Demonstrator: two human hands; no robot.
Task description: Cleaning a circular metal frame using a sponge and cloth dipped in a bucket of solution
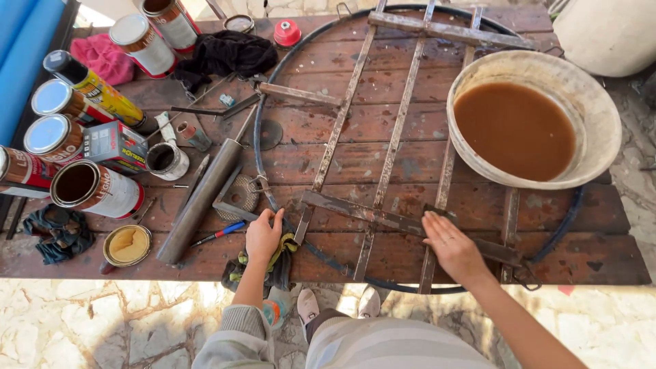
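Steadying a rusty round metal grate on a worn wooden table, both hands down at the near edge.

Pressing flat at 5 o'clock: right hand, fingers spread, palm on the grate's lower crossbar, gripping nothing. Resting at 7 o'clock: left hand, fingers curled loosely at the grate's dark ring, heel over a work glove, closing on nothing that can be made out. Lying across the middle of the table: the grate itself, a thin ring with rust-brown bars, flaking and rough. Risking cut or scraped bare skin on those edges; risking, too, a slop from the basin of brown liquid sitting on the ring at 2 o'clock, should the grate shift. Crowding 10 o'clock: open paint tins and a steel tube.
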